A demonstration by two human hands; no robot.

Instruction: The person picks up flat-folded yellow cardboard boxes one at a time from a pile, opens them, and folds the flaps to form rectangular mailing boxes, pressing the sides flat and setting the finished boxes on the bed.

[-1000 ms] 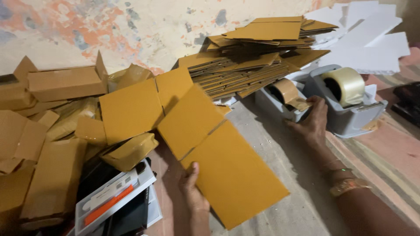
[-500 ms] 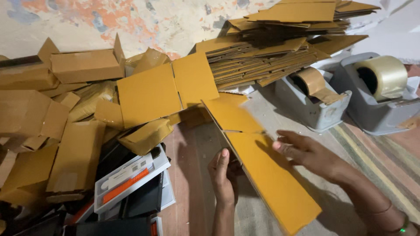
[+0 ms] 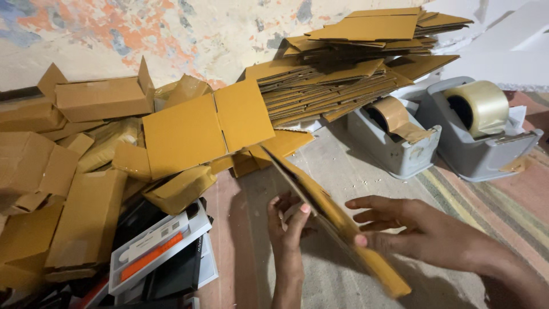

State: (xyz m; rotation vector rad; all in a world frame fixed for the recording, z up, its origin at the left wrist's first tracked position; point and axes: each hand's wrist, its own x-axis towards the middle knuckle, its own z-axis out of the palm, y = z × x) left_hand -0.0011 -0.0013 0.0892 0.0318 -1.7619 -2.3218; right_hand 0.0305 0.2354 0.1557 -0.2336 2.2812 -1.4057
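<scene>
Cardboard blank [image 3: 337, 220], flat before, now stands edge-on, gripped by left hand [image 3: 286, 223] and right hand [image 3: 412, 232].

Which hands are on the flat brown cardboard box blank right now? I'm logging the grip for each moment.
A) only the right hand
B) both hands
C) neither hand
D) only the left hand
B: the left hand and the right hand press on opposite faces of the flat brown cardboard box blank, held edge-on.

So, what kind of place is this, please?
Probably a small packing workshop, worked on the floor. A stack of flat cardboard blanks leans by the wall, two grey tape dispensers stand near, and both hands hold a cardboard blank.
</scene>
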